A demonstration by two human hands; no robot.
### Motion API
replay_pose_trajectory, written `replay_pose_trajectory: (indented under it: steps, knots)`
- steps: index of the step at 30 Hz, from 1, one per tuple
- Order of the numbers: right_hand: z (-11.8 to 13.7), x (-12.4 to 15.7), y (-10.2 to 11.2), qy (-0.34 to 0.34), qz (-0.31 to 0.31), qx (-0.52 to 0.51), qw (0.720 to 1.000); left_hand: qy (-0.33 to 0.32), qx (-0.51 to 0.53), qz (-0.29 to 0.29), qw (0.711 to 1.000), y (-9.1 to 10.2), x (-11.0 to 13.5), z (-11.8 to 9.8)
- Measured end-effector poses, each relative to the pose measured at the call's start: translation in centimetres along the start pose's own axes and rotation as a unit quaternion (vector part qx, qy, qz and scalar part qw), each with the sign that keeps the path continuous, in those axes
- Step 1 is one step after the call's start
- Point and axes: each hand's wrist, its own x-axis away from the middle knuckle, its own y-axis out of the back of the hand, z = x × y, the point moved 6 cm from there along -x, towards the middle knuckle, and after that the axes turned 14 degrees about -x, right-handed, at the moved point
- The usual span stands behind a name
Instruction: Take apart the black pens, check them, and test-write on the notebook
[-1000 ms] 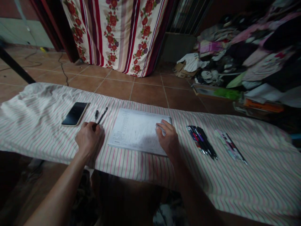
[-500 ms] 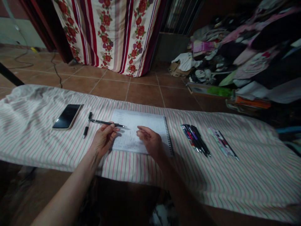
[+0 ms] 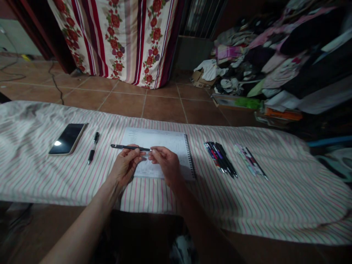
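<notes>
A black pen (image 3: 121, 146) lies level between my hands, over an open spiral notebook (image 3: 162, 134) with writing on its page. Around the pen's middle, my left hand (image 3: 128, 161) pinches it between thumb and fingers. At the pen's tip end, my right hand (image 3: 166, 161) has its thumb and fingers closed on it. Left of the notebook a second pen (image 3: 93, 148), black with a pale section, rests on the striped cloth. Some fingers of both hands are partly hidden behind others.
A smartphone (image 3: 68, 139) lies at the left on the striped cloth (image 3: 288, 190). Right of the notebook are a bundle of dark pens (image 3: 221, 159) and a smaller group of pale pens (image 3: 250, 160). Beyond the tiled floor hang a flowered curtain (image 3: 115, 40) and heaped clothes (image 3: 275, 55).
My right hand has come leftward and closed on the pen's tip end, where it was apart from it before. The view has shifted slightly to the right.
</notes>
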Motion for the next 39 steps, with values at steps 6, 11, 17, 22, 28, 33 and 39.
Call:
replay_pose_trajectory:
  steps: [6, 11, 17, 22, 28, 33, 39]
  knots:
    - [0.2, 0.1, 0.5, 0.010, -0.017, -0.005, 1.000, -0.009, -0.022, 0.039, 0.999, -0.7, -0.3, 0.5]
    - [0.6, -0.8, 1.9, 0.047, -0.055, 0.020, 0.997, -0.097, -0.211, 0.062, 0.971, -1.3, 0.2, 0.9]
    - [1.3, -1.0, 2.8, 0.053, -0.037, 0.036, 0.997, -0.484, -0.556, -0.039, 0.674, -2.5, 4.4, -2.0]
    - [0.3, -0.7, 1.6, 0.039, 0.017, 0.045, 0.998, -0.494, -0.693, -0.109, 0.514, -2.8, 4.3, -1.9]
    - [-0.5, -0.2, 0.9, 0.000, -0.002, -0.015, 1.000, -0.429, -0.767, -0.100, 0.466, -2.2, 3.4, -0.6]
    - [-0.6, 0.1, 0.8, -0.063, -0.006, -0.018, 0.998, -0.405, -0.790, -0.101, 0.449, -2.4, 3.5, -0.3]
    - [-0.8, 0.2, 1.2, -0.087, -0.024, -0.015, 0.996, -0.389, -0.794, -0.104, 0.455, -2.7, 3.6, 0.0]
